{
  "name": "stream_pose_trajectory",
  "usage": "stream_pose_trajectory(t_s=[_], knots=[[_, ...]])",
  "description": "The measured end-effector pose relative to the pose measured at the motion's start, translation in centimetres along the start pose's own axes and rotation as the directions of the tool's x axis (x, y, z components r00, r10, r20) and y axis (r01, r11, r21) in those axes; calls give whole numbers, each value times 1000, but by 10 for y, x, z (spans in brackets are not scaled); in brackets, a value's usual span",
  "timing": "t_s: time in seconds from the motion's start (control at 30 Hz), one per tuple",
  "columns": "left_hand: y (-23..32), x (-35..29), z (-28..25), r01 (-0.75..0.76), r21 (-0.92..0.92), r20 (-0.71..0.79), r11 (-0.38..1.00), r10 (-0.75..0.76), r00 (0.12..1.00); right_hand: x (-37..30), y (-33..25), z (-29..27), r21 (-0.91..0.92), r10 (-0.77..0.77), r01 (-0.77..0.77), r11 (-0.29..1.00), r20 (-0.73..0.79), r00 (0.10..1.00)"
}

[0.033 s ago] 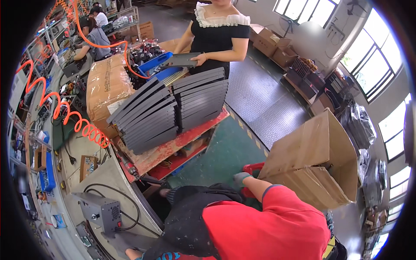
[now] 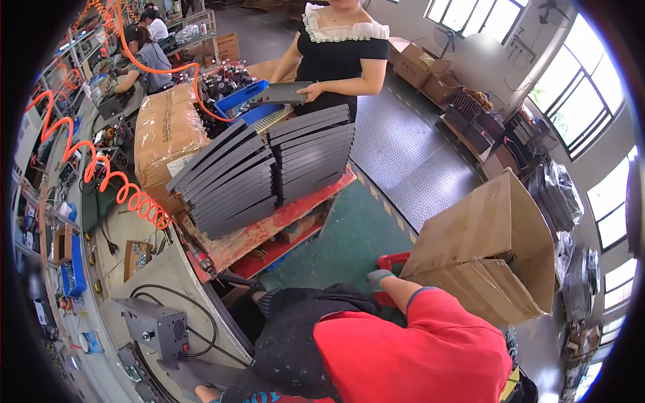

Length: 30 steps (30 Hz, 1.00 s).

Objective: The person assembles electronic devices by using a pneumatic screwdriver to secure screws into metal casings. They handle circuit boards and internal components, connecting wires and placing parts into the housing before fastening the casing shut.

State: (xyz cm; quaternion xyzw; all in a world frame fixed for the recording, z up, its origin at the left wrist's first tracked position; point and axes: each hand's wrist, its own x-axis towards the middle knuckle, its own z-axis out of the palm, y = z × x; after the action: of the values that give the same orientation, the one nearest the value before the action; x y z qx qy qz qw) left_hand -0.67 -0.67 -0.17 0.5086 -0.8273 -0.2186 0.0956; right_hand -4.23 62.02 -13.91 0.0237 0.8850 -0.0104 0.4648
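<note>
My right hand, in a grey glove, reaches down to a red plastic stool on the green floor and appears closed on its edge; my own sleeve and arm partly cover the stool. On the bench at the lower left, my gloved left hand lies with its fingers stretched out, near a grey metal box with a vent, a red switch and a black cable. Nothing shows in that hand, though its fingertips are hard to make out.
Dark grey panels stand stacked on a red-topped cart ahead. Beyond it a co-worker holds a grey panel beside a blue bin. An open cardboard box stands at right. A coiled orange hose hangs at left.
My right hand has shifted very slightly to the right at the red stool. The rest looks the same.
</note>
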Motion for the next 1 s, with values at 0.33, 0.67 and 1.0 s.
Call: stream_pose_trajectory(t_s=[0.33,0.67,1.0], knots=[[-4,2,-1,-14,-19,-15,1000,14,1000,19,-84,-83,28,-159,162,986,-92,983],[-55,36,31,-74,-57,-65,996,70,995,34,-154,-147,60,-303,325,944,-232,924],[2,3,5,27,-223,47,975,-17,999,25,-79,-148,218,24,14,976,-174,984]])
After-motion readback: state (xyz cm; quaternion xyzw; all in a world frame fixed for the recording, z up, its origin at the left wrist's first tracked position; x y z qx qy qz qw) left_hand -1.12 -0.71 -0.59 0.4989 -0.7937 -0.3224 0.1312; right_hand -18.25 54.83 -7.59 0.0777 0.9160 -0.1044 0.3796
